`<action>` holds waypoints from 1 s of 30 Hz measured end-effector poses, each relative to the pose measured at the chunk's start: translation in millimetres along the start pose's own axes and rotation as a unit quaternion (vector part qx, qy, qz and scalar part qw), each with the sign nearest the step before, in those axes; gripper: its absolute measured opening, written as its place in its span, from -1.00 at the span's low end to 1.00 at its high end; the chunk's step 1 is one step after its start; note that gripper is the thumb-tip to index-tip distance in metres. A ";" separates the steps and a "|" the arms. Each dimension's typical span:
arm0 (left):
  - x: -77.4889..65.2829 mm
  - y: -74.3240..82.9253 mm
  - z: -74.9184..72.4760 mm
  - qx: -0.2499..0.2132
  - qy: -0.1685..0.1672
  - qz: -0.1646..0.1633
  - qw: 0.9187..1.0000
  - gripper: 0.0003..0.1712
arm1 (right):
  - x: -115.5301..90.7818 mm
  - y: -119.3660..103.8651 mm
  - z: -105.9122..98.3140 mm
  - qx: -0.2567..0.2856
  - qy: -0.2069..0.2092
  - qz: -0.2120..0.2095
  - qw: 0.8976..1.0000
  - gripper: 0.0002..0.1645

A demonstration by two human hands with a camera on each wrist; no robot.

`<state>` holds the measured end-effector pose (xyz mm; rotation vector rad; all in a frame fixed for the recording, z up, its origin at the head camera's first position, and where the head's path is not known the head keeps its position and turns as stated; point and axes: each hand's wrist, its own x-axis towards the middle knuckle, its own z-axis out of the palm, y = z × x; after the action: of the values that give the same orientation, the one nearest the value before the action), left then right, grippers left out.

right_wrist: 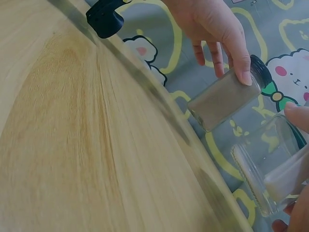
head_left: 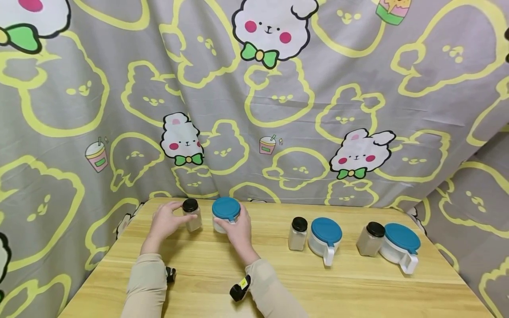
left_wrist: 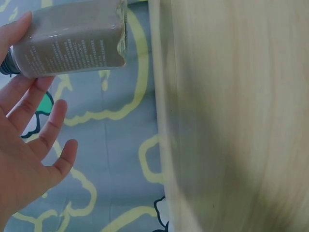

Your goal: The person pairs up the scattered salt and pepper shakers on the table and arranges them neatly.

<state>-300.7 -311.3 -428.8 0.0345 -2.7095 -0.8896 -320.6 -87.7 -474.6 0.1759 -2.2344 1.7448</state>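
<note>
At the back left of the table, my left hand [head_left: 169, 221] grips a square spice jar [head_left: 194, 225] between thumb and fingers. The jar has a black lid and greyish-brown contents; white print shows on its side in the left wrist view. Beside it, my right hand [head_left: 241, 232] holds a round seasoning pot [head_left: 226, 207] with a blue lid. Clear glass walls and a white handle on this seasoning pot [right_wrist: 256, 150] show in the right wrist view. A gap separates the two containers. In the left wrist view the spice jar [left_wrist: 72, 38] appears raised off the table.
Farther right stand a black-lidded jar [head_left: 298, 234] and a blue-lidded pot [head_left: 326, 231], then another such jar [head_left: 371, 239] and pot [head_left: 401, 238]. The wooden table [head_left: 207, 278] ends at a patterned curtain [head_left: 222, 101].
</note>
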 end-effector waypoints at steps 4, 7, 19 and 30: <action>0.6 1.7 1.9 0.002 0.000 0.008 1.000 -0.06 | -0.8 -0.3 -2.7 0.006 0.005 -0.001 1.000 0.00; 1.1 3.3 3.2 -0.001 -0.002 0.015 1.000 -0.09 | -1.5 -0.4 -5.2 0.015 0.008 0.003 1.000 0.01; 1.8 12.6 7.6 -0.020 -0.015 0.023 0.999 -0.10 | -1.8 3.2 -17.7 0.022 0.022 0.010 0.999 0.02; 1.9 15.8 13.4 -0.040 -0.018 0.040 0.998 -0.15 | -6.3 2.5 -29.8 0.025 0.035 0.021 0.999 0.08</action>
<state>-305.2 -291.1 -429.4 -0.1086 -2.6851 -0.9830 -310.6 -58.9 -472.4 0.0764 -2.1613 1.8007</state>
